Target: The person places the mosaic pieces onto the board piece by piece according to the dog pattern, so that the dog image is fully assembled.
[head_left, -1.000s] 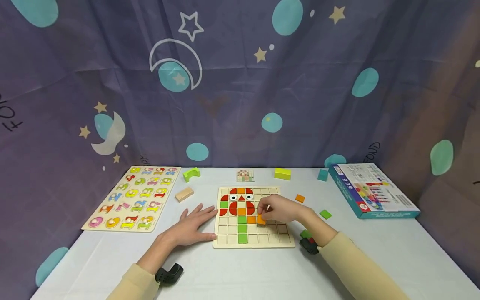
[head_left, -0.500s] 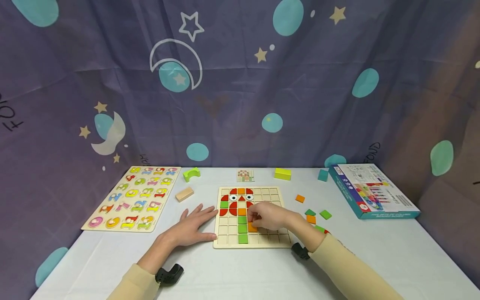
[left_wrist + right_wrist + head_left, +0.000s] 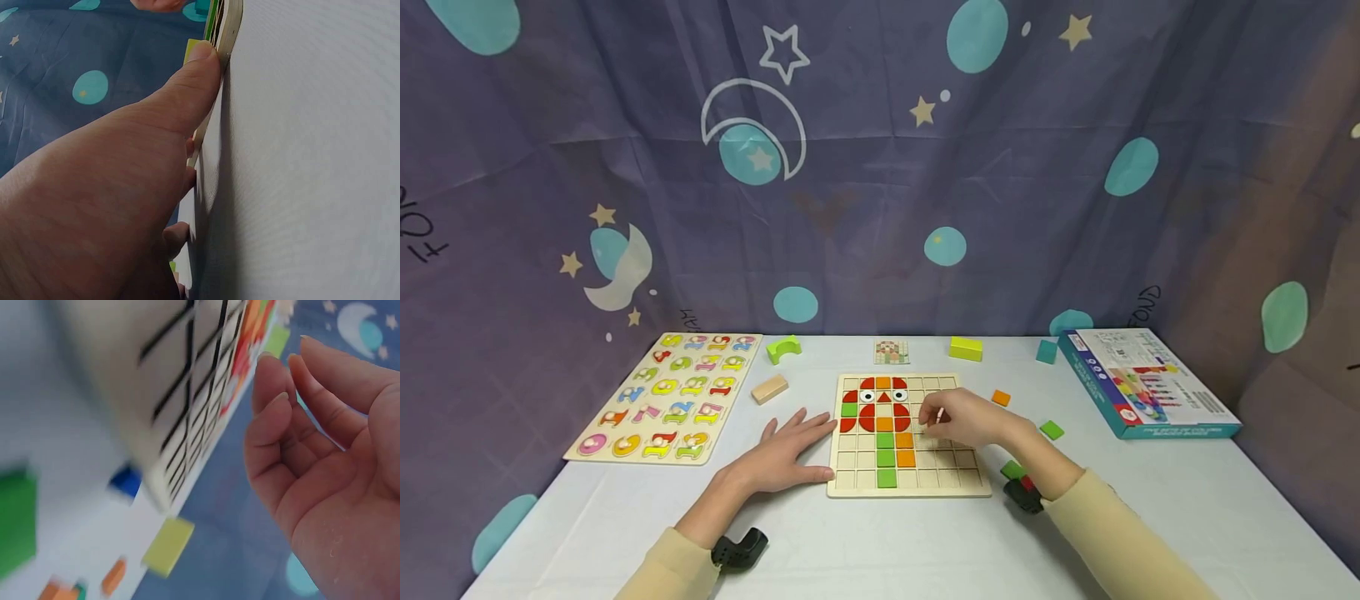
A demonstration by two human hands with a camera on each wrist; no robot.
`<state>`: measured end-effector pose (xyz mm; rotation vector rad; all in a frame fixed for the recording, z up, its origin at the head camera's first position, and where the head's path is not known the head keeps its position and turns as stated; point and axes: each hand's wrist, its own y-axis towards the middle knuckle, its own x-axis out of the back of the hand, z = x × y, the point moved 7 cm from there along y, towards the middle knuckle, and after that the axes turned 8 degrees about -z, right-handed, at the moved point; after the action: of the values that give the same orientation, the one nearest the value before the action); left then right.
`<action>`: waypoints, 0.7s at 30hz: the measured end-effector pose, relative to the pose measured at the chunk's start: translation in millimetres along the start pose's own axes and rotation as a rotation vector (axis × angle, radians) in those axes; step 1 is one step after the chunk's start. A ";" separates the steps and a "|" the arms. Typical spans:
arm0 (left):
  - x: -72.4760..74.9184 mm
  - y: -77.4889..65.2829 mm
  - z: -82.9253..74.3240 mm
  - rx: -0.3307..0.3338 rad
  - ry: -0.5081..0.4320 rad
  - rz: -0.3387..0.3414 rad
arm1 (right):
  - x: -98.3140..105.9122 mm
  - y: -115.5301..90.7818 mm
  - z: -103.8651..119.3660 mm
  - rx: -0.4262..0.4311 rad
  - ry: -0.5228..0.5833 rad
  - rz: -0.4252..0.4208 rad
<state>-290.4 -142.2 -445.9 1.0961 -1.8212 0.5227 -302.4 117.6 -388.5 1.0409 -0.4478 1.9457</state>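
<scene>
Grid board [image 3: 927,458], lying on the desk [image 3: 880,550], being touched at its edge by spread, ungrasping left fingers [image 3: 817,431], possibly risking dislodged orange tiles [image 3: 906,458] from half-curled, empty right fingers [image 3: 272,417] brushing too low.

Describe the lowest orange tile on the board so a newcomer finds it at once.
In the head view, find the gridded wooden board. Three green tiles run down toward its near edge; the orange tile sits right of the middle one. No other orange tile on the board lies lower.
</scene>
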 end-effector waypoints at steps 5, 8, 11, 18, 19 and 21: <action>0.7 -0.5 1.5 0.008 0.007 0.000 | 20.7 -12.3 -24.4 -0.093 0.028 -0.038; 0.7 -1.0 2.9 0.012 0.007 -0.002 | 29.2 -20.2 -37.2 -0.143 0.034 -0.057; 0.6 -1.7 3.2 0.018 0.007 -0.003 | 35.0 -29.0 -50.0 -0.192 0.025 -0.070; -0.1 -1.4 1.2 0.013 0.001 -0.002 | 39.8 -57.4 -79.5 -0.314 -0.008 -0.049; -0.2 -1.1 0.6 0.009 -0.001 -0.002 | 40.5 -61.4 -83.2 -0.323 -0.025 -0.047; -0.2 -0.5 -0.4 0.000 -0.004 -0.001 | 41.9 -68.9 -90.0 -0.342 -0.061 -0.037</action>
<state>-289.7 -142.1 -445.9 1.0987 -1.8240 0.5207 -302.2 235.9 -413.1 0.8802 -0.7601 1.7310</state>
